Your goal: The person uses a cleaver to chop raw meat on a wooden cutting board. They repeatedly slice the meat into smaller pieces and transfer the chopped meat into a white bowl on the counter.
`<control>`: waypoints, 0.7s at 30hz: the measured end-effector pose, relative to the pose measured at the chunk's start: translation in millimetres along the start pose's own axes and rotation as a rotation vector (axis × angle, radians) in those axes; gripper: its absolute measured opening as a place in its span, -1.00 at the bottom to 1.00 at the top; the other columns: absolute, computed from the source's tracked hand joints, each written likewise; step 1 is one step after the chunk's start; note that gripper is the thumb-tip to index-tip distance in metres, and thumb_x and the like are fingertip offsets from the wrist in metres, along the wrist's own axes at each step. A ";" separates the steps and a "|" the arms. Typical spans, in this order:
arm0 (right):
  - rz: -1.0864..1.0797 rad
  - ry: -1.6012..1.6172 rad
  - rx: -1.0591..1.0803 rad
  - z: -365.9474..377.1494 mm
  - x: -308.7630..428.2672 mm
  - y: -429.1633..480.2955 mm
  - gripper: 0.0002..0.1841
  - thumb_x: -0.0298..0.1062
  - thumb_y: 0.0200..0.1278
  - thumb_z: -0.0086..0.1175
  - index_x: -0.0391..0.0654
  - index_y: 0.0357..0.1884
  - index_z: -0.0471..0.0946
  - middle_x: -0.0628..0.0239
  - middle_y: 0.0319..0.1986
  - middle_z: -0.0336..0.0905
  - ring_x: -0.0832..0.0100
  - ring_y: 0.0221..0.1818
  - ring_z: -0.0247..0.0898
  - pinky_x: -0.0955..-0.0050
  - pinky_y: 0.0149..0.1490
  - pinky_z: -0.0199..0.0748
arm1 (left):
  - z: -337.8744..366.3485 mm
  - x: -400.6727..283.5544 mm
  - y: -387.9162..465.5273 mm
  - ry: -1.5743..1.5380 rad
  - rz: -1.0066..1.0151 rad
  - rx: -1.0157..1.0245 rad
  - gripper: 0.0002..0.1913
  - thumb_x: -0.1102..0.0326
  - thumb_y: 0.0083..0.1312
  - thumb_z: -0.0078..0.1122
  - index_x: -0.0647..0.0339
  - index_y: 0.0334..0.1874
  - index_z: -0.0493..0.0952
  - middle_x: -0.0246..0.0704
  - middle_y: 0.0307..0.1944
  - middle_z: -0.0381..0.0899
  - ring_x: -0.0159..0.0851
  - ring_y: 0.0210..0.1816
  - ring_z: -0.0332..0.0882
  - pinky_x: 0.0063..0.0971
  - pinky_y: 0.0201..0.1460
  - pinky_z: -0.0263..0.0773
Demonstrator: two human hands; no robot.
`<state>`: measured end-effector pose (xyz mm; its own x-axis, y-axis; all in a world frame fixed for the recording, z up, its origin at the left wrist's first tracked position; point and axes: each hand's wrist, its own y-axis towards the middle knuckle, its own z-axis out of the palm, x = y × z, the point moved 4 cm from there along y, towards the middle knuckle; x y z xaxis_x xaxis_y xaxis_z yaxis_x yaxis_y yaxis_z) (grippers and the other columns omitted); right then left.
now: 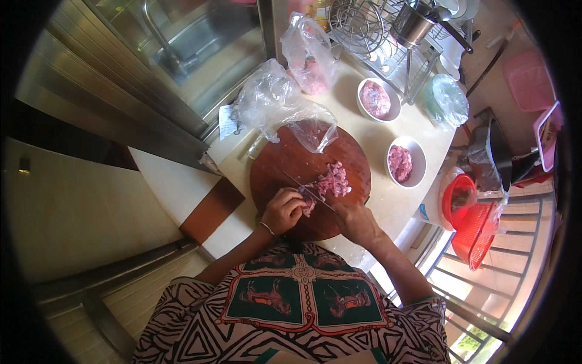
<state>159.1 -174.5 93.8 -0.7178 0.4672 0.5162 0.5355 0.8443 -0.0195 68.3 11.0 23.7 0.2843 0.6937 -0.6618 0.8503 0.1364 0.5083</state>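
A round wooden chopping board (273, 168) lies before me on the pale counter. My right hand (359, 223) grips a kitchen knife (313, 196), whose blade slants up and left across the board. Under my left hand (285, 210), bent fingers hold down a piece of raw meat (310, 207) close against the blade. The knife's handle is mostly hidden in my right fist. Just beyond the blade rests a small heap of cut raw meat (334, 179). To the right, one white bowl (420, 161) holds chopped meat, and another white bowl (392, 116) behind it holds more meat.
Clear plastic bags (273, 91) overlap the board's far edge. Behind the bowls stands a wire dish rack (409, 73) with a steel pot (411, 25). A plastic-covered green bowl (443, 100) sits near the counter's right edge. Red baskets (473, 236) hang lower right, beside a railing.
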 end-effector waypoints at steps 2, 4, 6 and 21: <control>0.067 -0.037 0.055 6.0 -1.2 -11.6 -0.89 -0.48 0.19 0.09 -0.21 -0.24 0.55 -0.03 -0.34 0.62 -0.07 -0.42 0.63 0.05 -0.33 0.63 | -0.2 0.0 -0.2 -0.013 0.000 0.009 -0.85 0.57 0.05 0.27 0.18 -0.34 0.60 -0.34 -0.21 0.58 -0.09 -0.09 0.60 -0.25 -0.05 0.58; 0.023 -0.043 0.020 11.5 1.3 -10.4 -0.86 -0.46 0.18 0.11 -0.22 -0.22 0.54 -0.04 -0.32 0.62 -0.10 -0.40 0.63 0.03 -0.31 0.64 | 1.3 -0.2 -0.5 -0.030 -0.006 0.028 -0.85 0.57 0.05 0.28 0.18 -0.34 0.60 -0.35 -0.21 0.59 -0.10 -0.10 0.60 -0.25 -0.06 0.58; 0.030 -0.033 0.019 17.8 3.5 -2.5 -0.83 -0.45 0.16 0.14 -0.23 -0.20 0.54 -0.05 -0.29 0.62 -0.12 -0.39 0.63 0.02 -0.28 0.64 | 1.8 -0.3 -1.3 -0.039 -0.017 0.050 -0.85 0.56 0.04 0.28 0.17 -0.34 0.61 -0.36 -0.21 0.59 -0.11 -0.12 0.59 -0.26 -0.08 0.57; 0.069 -0.030 0.185 43.4 15.4 89.1 -0.80 -0.36 0.18 0.10 -0.18 -0.18 0.60 -0.08 -0.41 0.66 -0.10 -0.29 0.65 0.01 -0.19 0.60 | -0.3 -4.5 -4.0 -0.069 0.076 0.096 -0.87 0.56 0.00 0.29 0.15 -0.42 0.60 -0.33 -0.32 0.59 -0.09 -0.23 0.60 -0.26 -0.21 0.55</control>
<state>176.5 -80.7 62.8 -0.6965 0.5313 0.4824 0.4953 0.8423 -0.2125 63.5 7.6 24.8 0.3765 0.6489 -0.6613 0.8625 0.0150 0.5058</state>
